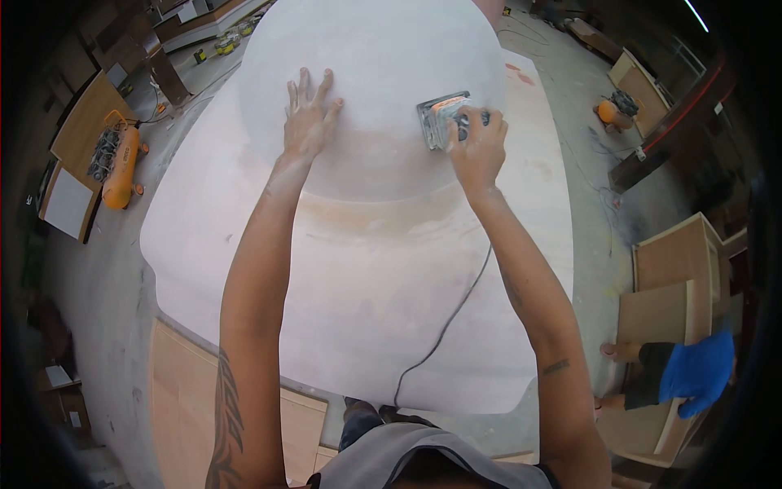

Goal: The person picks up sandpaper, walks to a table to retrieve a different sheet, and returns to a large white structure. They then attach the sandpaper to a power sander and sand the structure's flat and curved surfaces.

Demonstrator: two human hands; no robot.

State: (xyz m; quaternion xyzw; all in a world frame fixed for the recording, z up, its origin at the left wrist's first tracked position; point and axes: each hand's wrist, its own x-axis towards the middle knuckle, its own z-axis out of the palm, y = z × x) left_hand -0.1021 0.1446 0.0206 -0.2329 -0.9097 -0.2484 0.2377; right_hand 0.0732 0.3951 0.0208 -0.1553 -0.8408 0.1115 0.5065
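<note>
My right hand [479, 145] is wrapped round a dusty power sander [445, 121] with an orange-marked housing. The sander's square pad rests on the right part of a large, rounded white surface [383, 73]. My left hand [309, 118] lies on the same surface, left of the sander, with its fingers spread and nothing held. Below the rounded part, a brownish band crosses the broad pale panel [375, 301]. A dark cord [440, 334] runs down over this panel to its near edge.
An orange compressor [122, 167] stands on the left floor, another [609, 114] at the right. A person in a blue shirt [699, 373] is beside wooden cabinets [672, 265] at the lower right. Wooden panels [191, 391] lie at the lower left.
</note>
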